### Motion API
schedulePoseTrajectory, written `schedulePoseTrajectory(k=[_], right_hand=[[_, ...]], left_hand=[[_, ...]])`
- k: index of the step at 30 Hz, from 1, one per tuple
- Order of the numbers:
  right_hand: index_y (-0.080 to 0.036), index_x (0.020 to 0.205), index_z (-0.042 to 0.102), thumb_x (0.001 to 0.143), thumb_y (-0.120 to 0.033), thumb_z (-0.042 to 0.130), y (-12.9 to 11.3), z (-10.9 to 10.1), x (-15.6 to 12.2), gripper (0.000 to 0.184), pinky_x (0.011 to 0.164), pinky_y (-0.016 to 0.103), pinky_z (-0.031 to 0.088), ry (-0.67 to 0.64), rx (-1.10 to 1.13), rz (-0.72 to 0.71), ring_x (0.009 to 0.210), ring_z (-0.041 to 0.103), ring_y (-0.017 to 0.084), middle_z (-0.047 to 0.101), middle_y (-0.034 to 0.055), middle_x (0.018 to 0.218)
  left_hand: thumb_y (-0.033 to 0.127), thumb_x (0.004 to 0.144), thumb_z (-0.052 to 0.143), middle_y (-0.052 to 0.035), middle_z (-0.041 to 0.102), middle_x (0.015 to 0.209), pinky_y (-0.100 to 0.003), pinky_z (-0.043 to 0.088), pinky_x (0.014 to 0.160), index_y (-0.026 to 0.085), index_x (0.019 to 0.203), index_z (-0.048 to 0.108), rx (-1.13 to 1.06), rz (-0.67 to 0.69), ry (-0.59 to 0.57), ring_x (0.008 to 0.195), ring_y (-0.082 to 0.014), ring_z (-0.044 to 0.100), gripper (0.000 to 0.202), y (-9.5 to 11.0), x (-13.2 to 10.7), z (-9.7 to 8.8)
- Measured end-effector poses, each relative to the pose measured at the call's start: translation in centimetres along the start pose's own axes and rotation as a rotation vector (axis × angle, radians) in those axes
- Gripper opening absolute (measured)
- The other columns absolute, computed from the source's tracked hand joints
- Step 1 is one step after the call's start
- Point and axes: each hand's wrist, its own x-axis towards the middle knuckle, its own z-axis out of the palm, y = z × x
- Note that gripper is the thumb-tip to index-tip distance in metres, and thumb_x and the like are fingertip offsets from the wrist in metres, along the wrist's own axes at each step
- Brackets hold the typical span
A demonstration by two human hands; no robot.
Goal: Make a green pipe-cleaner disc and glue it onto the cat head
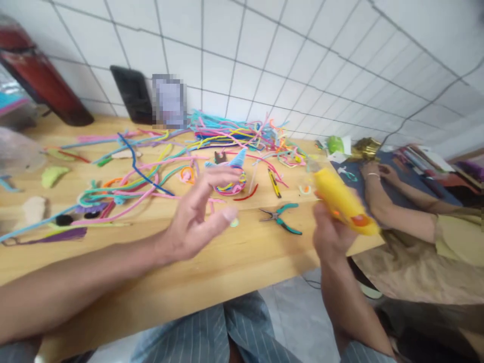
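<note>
Right hand [333, 237]: fingers wrapped around a yellow tool [335, 196] with an orange patch near one end, held up toward the right part of the wooden table [242, 259]; finer details softened by blur. Left hand [191, 229]: fingers loosely extended, thumb spread apart from them in a released posture, in front of a rounded multicoloured piece [231, 189] with blue cones [237, 159] at its top; fingertips overlapping this piece in the view, contact impossible to tell. Just to the right of the piece, a thin red strip [246, 193]; farther right, a yellow-and-black cutter [275, 183]. Nearer the front edge, between the two hands, pliers [279, 217] with teal handles spread. Beyond the cutter, toward the yellow tool, a small white-and-orange curl [304, 190]. To the left of the left hand, loose fuzzy stems in pink, teal and yellow, among them a dark blue stem [133, 156]; near the left edge, a purple tassel [60, 236] and a pale green piece [55, 176]. Behind the rounded piece, a heap of coloured stems [227, 132] along the white tiled wall [219, 65]. Upright at back left, a black device [132, 96] and a red-and-black cylinder [49, 80]. At far right, a co-worker's hands [372, 174] over a dark blue surface, close to a crumpled gold object [367, 147].
</note>
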Motion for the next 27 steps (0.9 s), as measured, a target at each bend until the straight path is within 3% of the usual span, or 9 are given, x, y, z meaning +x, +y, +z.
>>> schedulePoseTrajectory(k=[2, 4, 8, 12, 17, 20, 23, 25, 27], right_hand=[[-0.033, 0.124, 0.071, 0.097, -0.041, 0.070, -1.3, 0.6, -1.4, 0.028, 0.111, 0.059, 0.055, -0.117, -0.002, -0.134, 0.119, 0.071, 0.032, 0.074, 0.0082, 0.121], [-0.036, 0.132, 0.069, 0.099, -0.040, 0.069, -2.5, 1.6, -2.3, 0.033, 0.115, 0.061, 0.053, -0.200, -0.004, -0.233, 0.129, 0.068, 0.035, 0.072, 0.0086, 0.132], [-0.040, 0.150, 0.059, 0.106, -0.047, 0.054, -3.8, 3.8, -3.5, 0.045, 0.121, 0.064, 0.049, -0.217, 0.026, -0.271, 0.141, 0.062, 0.037, 0.066, 0.0079, 0.149], [-0.041, 0.156, 0.053, 0.108, -0.048, 0.054, -3.9, 4.9, -4.1, 0.049, 0.126, 0.061, 0.047, -0.208, 0.106, -0.201, 0.150, 0.057, 0.035, 0.065, 0.0063, 0.154], [-0.041, 0.173, 0.026, 0.111, -0.048, 0.047, -3.5, 4.4, -5.4, 0.066, 0.130, 0.063, 0.045, -0.267, 0.156, -0.233, 0.160, 0.048, 0.033, 0.051, 0.0081, 0.171], [-0.038, 0.177, 0.016, 0.111, -0.042, 0.048, -3.4, 3.1, -7.4, 0.073, 0.132, 0.065, 0.043, -0.265, 0.136, -0.222, 0.165, 0.042, 0.033, 0.044, 0.0100, 0.177], [-0.033, 0.172, 0.031, 0.106, -0.036, 0.061, -2.8, 0.8, -9.8, 0.072, 0.130, 0.065, 0.045, -0.111, 0.128, -0.114, 0.162, 0.046, 0.035, 0.050, 0.0137, 0.171], [-0.030, 0.159, 0.052, 0.105, -0.034, 0.063, -1.5, -0.8, -11.1, 0.055, 0.124, 0.062, 0.051, -0.007, 0.131, -0.029, 0.151, 0.058, 0.033, 0.063, 0.0142, 0.157], [-0.027, 0.134, 0.069, 0.104, -0.036, 0.063, 0.4, -2.2, -11.6, 0.032, 0.117, 0.057, 0.056, 0.023, 0.115, 0.068, 0.135, 0.069, 0.031, 0.074, 0.0127, 0.138]], left_hand=[[0.046, 0.101, 0.075, -0.0106, 0.058, 0.162, -0.054, 0.056, 0.117, 0.038, 0.155, 0.056, -0.167, -0.209, -0.257, 0.145, -0.0338, 0.061, 0.058, 2.1, -0.7, 2.3], [0.048, 0.095, 0.083, -0.0120, 0.057, 0.162, -0.055, 0.054, 0.121, 0.035, 0.157, 0.054, -0.310, -0.312, -0.359, 0.148, -0.0345, 0.059, 0.070, 2.8, -1.2, 4.4], [0.053, 0.087, 0.091, -0.0117, 0.070, 0.140, -0.050, 0.058, 0.116, 0.028, 0.139, 0.061, -0.436, -0.379, -0.230, 0.133, -0.0308, 0.067, 0.066, 1.5, -1.5, 7.1], [0.047, 0.077, 0.099, -0.0097, 0.066, 0.142, -0.042, 0.060, 0.112, 0.029, 0.144, 0.056, -0.404, -0.344, -0.153, 0.133, -0.0280, 0.066, 0.082, 0.4, -1.7, 7.9], [0.043, 0.081, 0.096, -0.0089, 0.068, 0.140, -0.038, 0.059, 0.111, 0.028, 0.145, 0.056, -0.359, -0.350, -0.094, 0.134, -0.0254, 0.066, 0.077, 1.3, -2.3, 8.8], [0.049, 0.081, 0.095, -0.0085, 0.074, 0.129, -0.036, 0.062, 0.099, 0.026, 0.144, 0.058, -0.350, -0.343, -0.087, 0.116, -0.0231, 0.073, 0.077, 2.1, -2.2, 9.6], [0.052, 0.082, 0.093, -0.0067, 0.078, 0.117, -0.031, 0.062, 0.079, 0.025, 0.140, 0.061, -0.335, -0.337, -0.040, 0.085, -0.0162, 0.074, 0.072, 2.5, -1.3, 10.1], [0.052, 0.082, 0.094, -0.0052, 0.079, 0.114, -0.028, 0.058, 0.069, 0.025, 0.136, 0.063, -0.330, -0.318, 0.035, 0.072, -0.0123, 0.069, 0.068, 2.8, -0.2, 10.1], [0.053, 0.081, 0.094, -0.0043, 0.078, 0.114, -0.028, 0.056, 0.064, 0.026, 0.132, 0.064, -0.363, -0.308, 0.070, 0.067, -0.0108, 0.065, 0.066, 3.0, 1.3, 9.9]])
